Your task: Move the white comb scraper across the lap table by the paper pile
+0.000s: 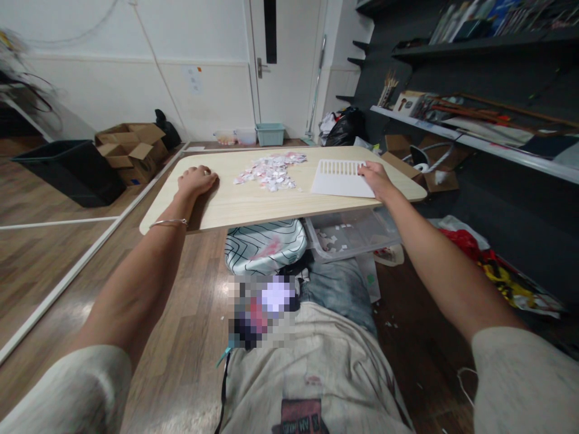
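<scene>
The person wore a pale grey T-shirt (325, 355) whose short sleeves (67, 392) ended far behind the left hand (195, 181) and right hand (375, 179). It bore a dark red print (299, 422). A thin silver bracelet (170, 223) circled the wrist just behind the left hand. Faded blue jeans (337, 289) covered the legs.

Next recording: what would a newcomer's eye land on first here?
A heap of small white-and-pink paper scraps lies central on the pale wooden tabletop. To its right lies a white slotted plastic sheet, the right hand at its edge; the left hand rests curled on the left end.
</scene>
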A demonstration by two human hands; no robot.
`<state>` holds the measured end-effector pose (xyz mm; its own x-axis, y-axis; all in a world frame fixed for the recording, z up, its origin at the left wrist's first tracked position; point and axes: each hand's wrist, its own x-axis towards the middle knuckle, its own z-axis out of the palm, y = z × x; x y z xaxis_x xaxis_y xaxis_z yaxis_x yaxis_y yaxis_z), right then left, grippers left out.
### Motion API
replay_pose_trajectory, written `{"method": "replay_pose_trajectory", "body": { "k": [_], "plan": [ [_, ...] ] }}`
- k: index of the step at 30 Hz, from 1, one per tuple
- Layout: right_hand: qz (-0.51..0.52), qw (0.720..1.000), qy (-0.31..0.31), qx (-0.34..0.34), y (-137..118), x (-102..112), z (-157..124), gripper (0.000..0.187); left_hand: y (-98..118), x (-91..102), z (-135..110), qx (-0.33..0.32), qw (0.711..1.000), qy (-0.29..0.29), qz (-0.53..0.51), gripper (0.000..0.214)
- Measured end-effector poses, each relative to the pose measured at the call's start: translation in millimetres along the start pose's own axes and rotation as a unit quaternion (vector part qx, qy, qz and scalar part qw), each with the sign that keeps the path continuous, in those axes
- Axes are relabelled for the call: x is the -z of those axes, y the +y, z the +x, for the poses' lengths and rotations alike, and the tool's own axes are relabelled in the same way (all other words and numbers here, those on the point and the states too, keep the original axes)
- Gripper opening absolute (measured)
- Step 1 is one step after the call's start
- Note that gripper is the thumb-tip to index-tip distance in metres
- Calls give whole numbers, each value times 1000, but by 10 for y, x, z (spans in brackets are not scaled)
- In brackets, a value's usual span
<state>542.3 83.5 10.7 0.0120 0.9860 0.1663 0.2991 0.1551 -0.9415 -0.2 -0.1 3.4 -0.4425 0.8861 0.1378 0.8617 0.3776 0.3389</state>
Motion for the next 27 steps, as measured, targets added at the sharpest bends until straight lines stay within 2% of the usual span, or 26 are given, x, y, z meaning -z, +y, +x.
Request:
{"method": "replay_pose_trajectory", "body": {
  "k": [11, 18, 27],
  "plan": [
    [15, 1000, 1, 7, -3, -9, -7, 24, 2, 7, -13, 3, 1000, 2, -3, 85],
    [7, 1000, -4, 13, 19, -4, 15, 32, -21, -25, 38, 2, 1000, 8, -2, 82],
    [3, 1000, -11, 21, 49, 20, 61, 35, 15, 2, -9, 0, 1000, 12, 8, 80]
  ]
}}
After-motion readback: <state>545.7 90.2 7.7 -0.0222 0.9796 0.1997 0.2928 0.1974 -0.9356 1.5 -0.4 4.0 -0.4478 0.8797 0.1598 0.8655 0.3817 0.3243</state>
